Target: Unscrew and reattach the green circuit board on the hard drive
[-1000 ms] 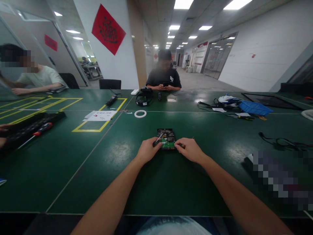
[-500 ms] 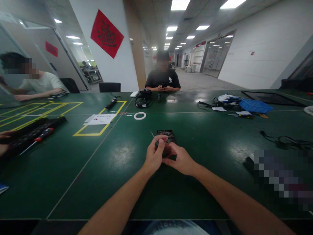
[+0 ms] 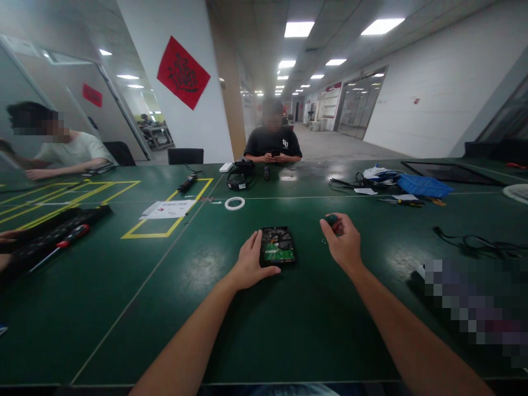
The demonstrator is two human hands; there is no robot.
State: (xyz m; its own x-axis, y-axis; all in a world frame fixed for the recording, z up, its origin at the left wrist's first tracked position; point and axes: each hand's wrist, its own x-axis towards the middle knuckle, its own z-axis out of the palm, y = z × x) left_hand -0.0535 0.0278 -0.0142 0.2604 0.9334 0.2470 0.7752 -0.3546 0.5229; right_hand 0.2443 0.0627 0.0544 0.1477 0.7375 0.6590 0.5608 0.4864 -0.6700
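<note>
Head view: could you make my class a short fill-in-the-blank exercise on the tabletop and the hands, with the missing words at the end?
1. The circuit board on the hard drive is coloured ____.
2. Of the left hand and the right hand, the one nearer the drive is the ____ hand.
3. A small dark object is held in the ____ hand.
4. The flat ring lying on the table is coloured ____.

Missing words: green; left; right; white.
</note>
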